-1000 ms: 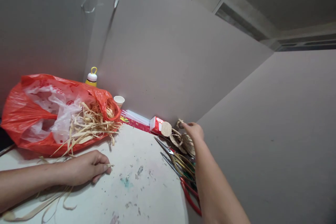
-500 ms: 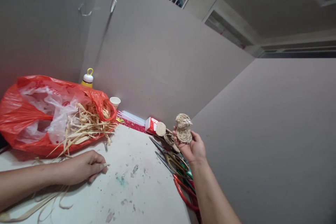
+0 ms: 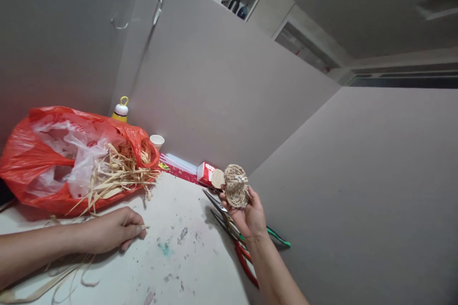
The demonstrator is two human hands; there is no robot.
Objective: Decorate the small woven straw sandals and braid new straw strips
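Observation:
My right hand (image 3: pixel 248 214) holds up a woven straw piece (image 3: pixel 236 186) made of two joined coils, above the table's right edge. My left hand (image 3: pixel 116 229) rests on the white table (image 3: pixel 179 257), its fingers closed on a straw strip (image 3: pixel 145 227) whose short end pokes out past the fingertips. More pale strips (image 3: pixel 53 286) lie under and beside the left forearm. Behind that hand, a heap of dry straw (image 3: pixel 121 171) spills from a red plastic bag (image 3: pixel 17 157).
Red-handled scissors (image 3: pixel 245 267) and other scissors lie under my right hand, near green handles (image 3: pixel 279 237). Along the wall stand a yellow bottle (image 3: pixel 120 109), a paper cup (image 3: pixel 156 141), white sticks (image 3: pixel 181 163), a red-and-white box (image 3: pixel 205 173) and a round woven disc (image 3: pixel 217 178).
My right hand has moved left and slightly down with the woven piece, which now faces the camera more flatly. The left hand has hardly moved.

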